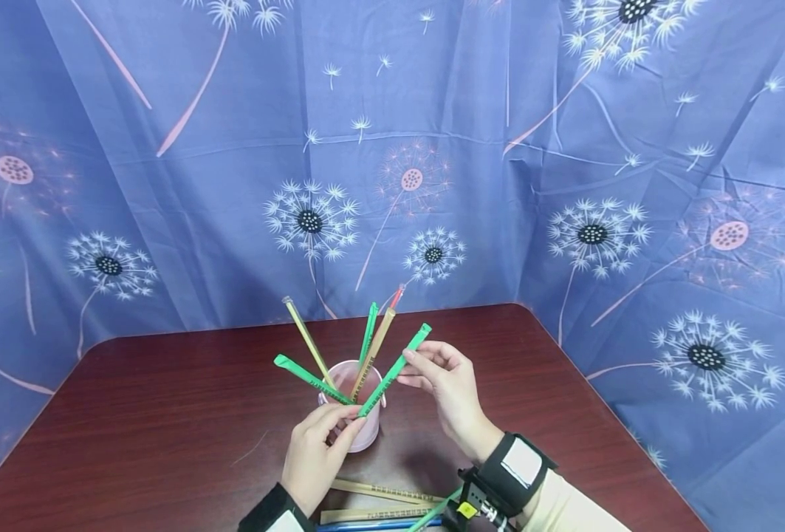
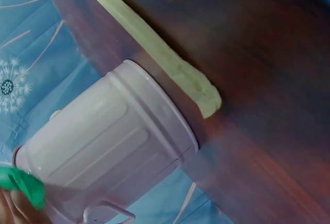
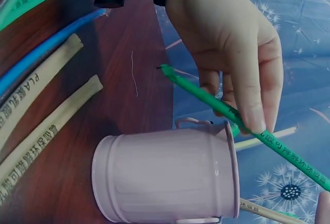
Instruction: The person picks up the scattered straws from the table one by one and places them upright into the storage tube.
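Observation:
Both hands are on one green paper-wrapped straw (image 1: 393, 373), held aslant over a small pink pail (image 1: 364, 437). My left hand (image 1: 319, 451) pinches its lower end close to the pail's near rim. Farther up, my right hand (image 1: 448, 391) grips the straw between thumb and fingers, and the top end sticks out beyond them. Printed lettering runs along the wrapper in the right wrist view. Standing in the pail are a yellow straw (image 1: 309, 343), a tan wrapped straw (image 1: 379, 340), a green one (image 1: 368, 332) and a red-tipped one (image 1: 396, 297). Another green wrapped straw (image 1: 306, 375) slants out leftward.
On the table's near side lie tan wrapped straws (image 1: 385, 490), a blue straw (image 1: 365, 526) and green straws (image 3: 44, 0). The dark red wooden table (image 1: 166, 421) ends at a blue dandelion-print curtain (image 1: 232, 185) behind it.

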Tool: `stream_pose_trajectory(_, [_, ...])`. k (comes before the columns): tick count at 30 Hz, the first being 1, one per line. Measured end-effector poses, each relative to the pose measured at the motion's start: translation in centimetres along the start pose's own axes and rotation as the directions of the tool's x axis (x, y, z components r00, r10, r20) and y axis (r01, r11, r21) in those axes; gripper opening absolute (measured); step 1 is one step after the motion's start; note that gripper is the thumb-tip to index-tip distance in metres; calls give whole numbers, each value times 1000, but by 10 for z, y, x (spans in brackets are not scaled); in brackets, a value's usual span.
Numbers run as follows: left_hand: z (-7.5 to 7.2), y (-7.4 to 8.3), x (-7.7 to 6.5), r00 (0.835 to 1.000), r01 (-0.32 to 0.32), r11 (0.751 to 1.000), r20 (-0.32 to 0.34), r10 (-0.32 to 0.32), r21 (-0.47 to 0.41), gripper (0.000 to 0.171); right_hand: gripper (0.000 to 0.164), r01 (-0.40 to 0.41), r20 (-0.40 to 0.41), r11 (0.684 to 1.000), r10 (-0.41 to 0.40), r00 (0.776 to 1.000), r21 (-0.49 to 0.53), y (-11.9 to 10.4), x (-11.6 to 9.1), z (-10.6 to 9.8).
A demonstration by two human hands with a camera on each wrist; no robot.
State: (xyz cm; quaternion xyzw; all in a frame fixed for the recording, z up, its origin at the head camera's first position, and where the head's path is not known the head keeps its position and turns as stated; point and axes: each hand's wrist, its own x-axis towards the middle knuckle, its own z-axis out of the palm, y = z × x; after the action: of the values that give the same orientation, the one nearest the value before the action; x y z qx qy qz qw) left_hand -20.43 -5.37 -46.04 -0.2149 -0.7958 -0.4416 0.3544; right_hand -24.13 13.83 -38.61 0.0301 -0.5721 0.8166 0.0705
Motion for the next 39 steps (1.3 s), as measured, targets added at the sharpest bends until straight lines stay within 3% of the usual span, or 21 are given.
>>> stream_pose_trajectory(3, [1, 0, 1, 996, 80, 997, -42, -80, 9, 21, 14, 28, -11, 1000, -28, 1000, 6, -3, 3, -1])
stream_pose_trajectory(6, [1, -1, 1, 974, 211, 977, -88, -208, 23, 28, 15, 55, -22, 998, -55, 998, 9, -8, 6, -3])
stream_pose_trajectory(9, [2, -4, 0, 927, 365, 931, -101, -361, 25, 42, 15, 85, -31, 996, -84, 996, 4, -16, 10, -5])
stream_pose_trajectory(13, [1, -7, 1, 834, 551, 834, -10, -552, -19, 60, 14, 119, -46, 993, -118, 992, 16, -28, 17, -8])
stream_pose_trajectory(16, [-3, -8, 3, 784, 618, 785, 114, -610, -50, 67, 15, 146, -71, 988, -143, 987, 46, -37, 21, -10])
stream_pose_trajectory(19, [-5, -9, 5, 761, 638, 768, 206, -615, -66, 65, 15, 186, -104, 980, -179, 978, 66, -44, 26, -11])
stream_pose_trajectory(21, [-4, -10, 6, 757, 639, 767, 231, -611, -61, 64, 14, 212, -121, 975, -204, 972, 64, -46, 30, -12])
stream_pose_trajectory(26, [-1, -12, 6, 766, 626, 778, 219, -604, -46, 61, 13, 235, -127, 972, -231, 965, 13, -38, 36, -13])
stream_pose_trajectory(33, [-1, -12, 6, 786, 602, 797, 205, -584, -37, 59, 14, 196, -114, 979, -200, 973, -50, -13, 42, -10])
stream_pose_trajectory(39, [-2, -11, 7, 781, 606, 795, 204, -590, -22, 60, 13, 151, -107, 987, -155, 982, -51, 5, 41, -4])
